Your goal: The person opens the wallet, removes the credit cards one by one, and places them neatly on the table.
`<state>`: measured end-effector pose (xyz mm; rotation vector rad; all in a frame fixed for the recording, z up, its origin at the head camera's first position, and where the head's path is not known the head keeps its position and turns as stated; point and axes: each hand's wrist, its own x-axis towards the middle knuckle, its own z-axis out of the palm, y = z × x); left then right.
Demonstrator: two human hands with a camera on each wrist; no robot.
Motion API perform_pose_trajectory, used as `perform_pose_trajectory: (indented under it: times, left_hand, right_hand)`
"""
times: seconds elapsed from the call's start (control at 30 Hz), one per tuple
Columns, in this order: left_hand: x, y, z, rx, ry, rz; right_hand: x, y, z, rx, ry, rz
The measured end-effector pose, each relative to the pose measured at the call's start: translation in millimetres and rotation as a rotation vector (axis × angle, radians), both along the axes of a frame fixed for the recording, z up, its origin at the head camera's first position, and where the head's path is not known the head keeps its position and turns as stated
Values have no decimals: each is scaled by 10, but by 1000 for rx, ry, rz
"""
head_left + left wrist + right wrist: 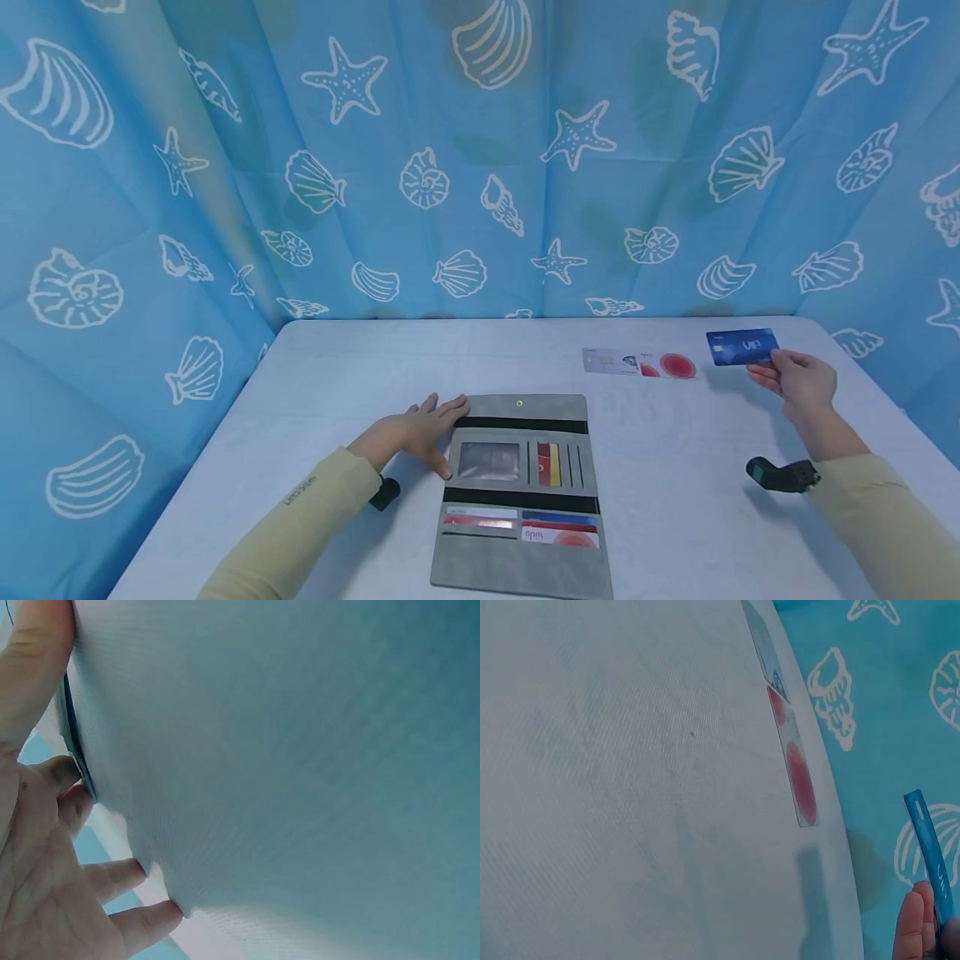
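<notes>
A grey wallet [517, 571] lies unfolded on the white table, with several cards in its slots and a clear window. At its upper left edge my left hand [420, 433] rests with spread fingers, thumb and fingertips at the wallet's side. The left wrist view shows those spread fingers [112, 879] against the tablecloth. My right hand [806, 383] pinches a blue bank card [742, 347] by its lower right corner, raised over the far right of the table. That blue card [930, 851] appears almost edge-on in the right wrist view.
Left of the raised card, a grey card [609, 361] and a white card with red circles [675, 366] lie side by side on the table [675, 500]. A blue curtain [480, 167] with white shells and starfish hangs behind and around the table.
</notes>
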<state>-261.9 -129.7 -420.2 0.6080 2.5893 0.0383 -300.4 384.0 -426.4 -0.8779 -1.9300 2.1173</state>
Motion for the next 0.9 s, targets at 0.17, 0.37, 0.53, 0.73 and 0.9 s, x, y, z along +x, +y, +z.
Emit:
perform_pose_trajectory:
  times: [0.17,0.37,0.53,0.73,0.9]
  left_hand:
    - [0,5,7,11,-5,-7]
    - [-10,-1,-9,9,-4,-3]
    - [-8,1,-9,6,2,8]
    - [-7,6,-8,2,2,12]
    - [8,13,14,7,-1,7]
  right_hand:
    - [35,-90,84,7,-36,-38]
    - [-65,-68,19,78,-125,-60]
    - [-85,-70,1,71,-155,-55]
    - [-69,-111,-1,85,-183,-52]
    - [-86,-114,-37,111,-219,-54]
